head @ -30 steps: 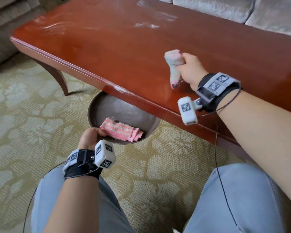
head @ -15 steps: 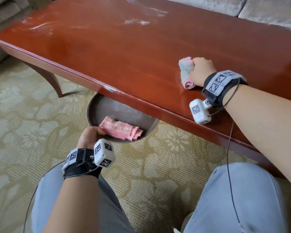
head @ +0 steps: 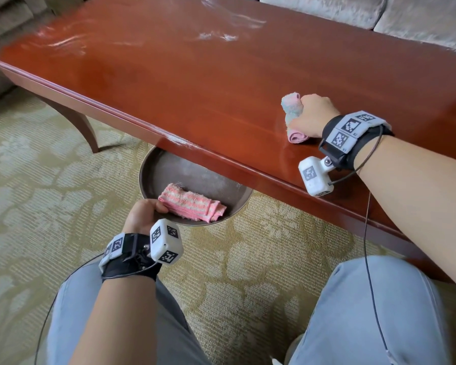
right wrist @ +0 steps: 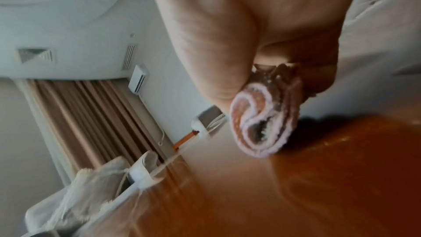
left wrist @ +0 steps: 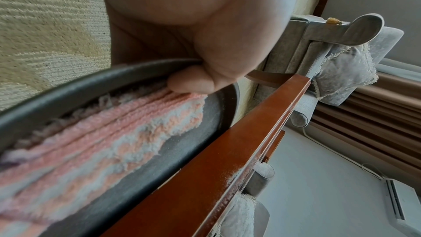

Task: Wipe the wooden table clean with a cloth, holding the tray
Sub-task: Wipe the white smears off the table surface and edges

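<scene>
My right hand (head: 309,115) grips a rolled pink and pale blue cloth (head: 291,111) and presses it on the reddish wooden table (head: 195,83), near its front edge. The right wrist view shows the cloth's rolled end (right wrist: 265,125) sticking out below the fist. My left hand (head: 145,214) grips the near rim of a round dark metal tray (head: 169,172), held below the table's front edge; my thumb (left wrist: 191,81) lies over the rim. A folded pink and white striped cloth (head: 191,202) lies in the tray. White powder smears (head: 216,35) streak the table's far side.
A grey sofa (head: 379,14) stands behind the table, and another sofa (head: 5,17) at the left. A patterned beige carpet (head: 50,193) covers the floor. A curved table leg (head: 77,122) is at the left. My knees in grey trousers (head: 366,312) are below.
My right hand has slid the cloth rightward and nearer along the table top over the last second. The left hand and tray have stayed under the table edge.
</scene>
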